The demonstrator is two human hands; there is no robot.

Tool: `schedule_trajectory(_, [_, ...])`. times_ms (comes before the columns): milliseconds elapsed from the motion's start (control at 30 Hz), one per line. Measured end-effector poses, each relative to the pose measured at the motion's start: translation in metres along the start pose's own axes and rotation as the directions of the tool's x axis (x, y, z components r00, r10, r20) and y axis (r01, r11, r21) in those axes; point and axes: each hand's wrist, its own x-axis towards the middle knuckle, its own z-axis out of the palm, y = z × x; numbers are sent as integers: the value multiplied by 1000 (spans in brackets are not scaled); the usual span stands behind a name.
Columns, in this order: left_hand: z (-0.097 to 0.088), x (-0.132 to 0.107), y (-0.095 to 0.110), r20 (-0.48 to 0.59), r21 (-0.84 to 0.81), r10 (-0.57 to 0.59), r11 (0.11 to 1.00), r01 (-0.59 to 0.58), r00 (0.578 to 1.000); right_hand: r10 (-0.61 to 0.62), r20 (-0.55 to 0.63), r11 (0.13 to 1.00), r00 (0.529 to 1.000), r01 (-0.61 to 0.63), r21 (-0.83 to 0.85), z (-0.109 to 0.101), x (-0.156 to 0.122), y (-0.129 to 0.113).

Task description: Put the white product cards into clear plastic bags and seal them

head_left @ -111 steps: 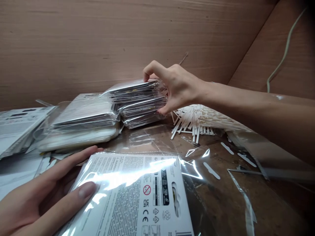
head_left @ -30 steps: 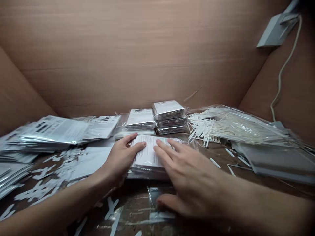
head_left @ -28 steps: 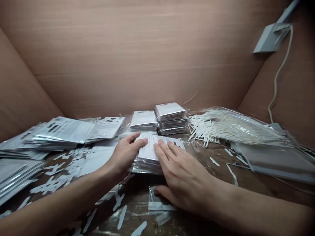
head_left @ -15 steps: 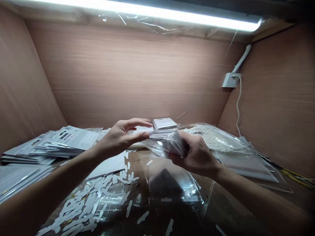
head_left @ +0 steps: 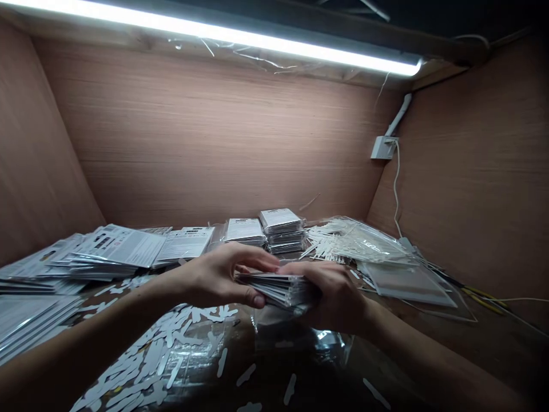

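Both hands hold a stack of flat foil-backed packets in clear plastic (head_left: 274,289) just above the work surface. My left hand (head_left: 223,276) grips its left edge, with the fingers over the top and the thumb beneath. My right hand (head_left: 332,297) clasps the right end. Behind them stand two neat stacks of similar packets (head_left: 282,230) (head_left: 244,230), not touching my hands. The stack's lower side and the packet fronts are mostly hidden.
Fanned packet piles (head_left: 115,252) lie at the left. A clear bag of white sticks (head_left: 355,240) and a flat grey pouch (head_left: 405,284) lie at the right. White plastic strips (head_left: 150,349) litter the brown surface. Wooden walls and an overhead light tube (head_left: 214,28) enclose the space.
The stack has dropped from a tilted hold to a nearly flat one, lower down. My hands have closed in around it. The view has shifted slightly, and the clear bag below no longer stands out.
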Motion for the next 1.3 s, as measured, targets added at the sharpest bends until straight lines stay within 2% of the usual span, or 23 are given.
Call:
schedule_trajectory(67, [6,-3,-2,-46,168,111,980,-102,993,-95,3,995,995,95,-6,2,0,-2])
schedule_trajectory(133, [14,-4,-5,-21,332,208,924,-190,978,-166,14,986,986,166,-13,4,0,-4])
schedule_trajectory(200, [24,-2,-8,11,423,244,878,-225,970,-200,37,980,979,200,-12,7,-2,-5])
schedule_trajectory(267, [32,2,-12,-8,449,251,866,-221,968,-211,68,977,975,211,0,9,-5,-4])
schedule_trajectory(367, [32,7,-17,19,418,194,889,-184,981,-196,98,980,976,192,42,10,-11,1])
schedule_trajectory(467, [21,6,-19,94,328,130,932,-154,987,-169,121,984,978,161,77,8,-15,5])
schedule_trajectory(600, [10,3,-19,152,185,138,969,-166,979,-182,131,979,974,168,112,5,-17,6])
schedule_trajectory(733, [14,4,-21,170,150,145,974,-171,975,-221,124,973,967,211,90,2,-16,0])
schedule_trajectory(867, [32,6,-30,60,181,146,971,-155,987,-178,127,983,976,171,62,2,-17,-8])
schedule_trajectory(1000, [54,9,-41,-159,48,74,997,-68,985,-222,155,971,963,204,126,8,-19,-10])
schedule_trajectory(1067, [58,9,-44,-253,64,70,996,-55,965,-209,155,972,966,188,138,10,-18,-11])
schedule_trajectory(1133, [54,9,-43,-282,156,115,985,-72,953,-189,136,976,973,170,139,9,-15,-13])
schedule_trajectory(1200, [44,8,-40,-176,202,139,974,-103,974,-201,108,972,974,185,144,7,-11,-15])
schedule_trajectory(1300, [33,8,-33,44,148,141,978,-146,989,-209,71,967,975,194,167,6,-12,-16])
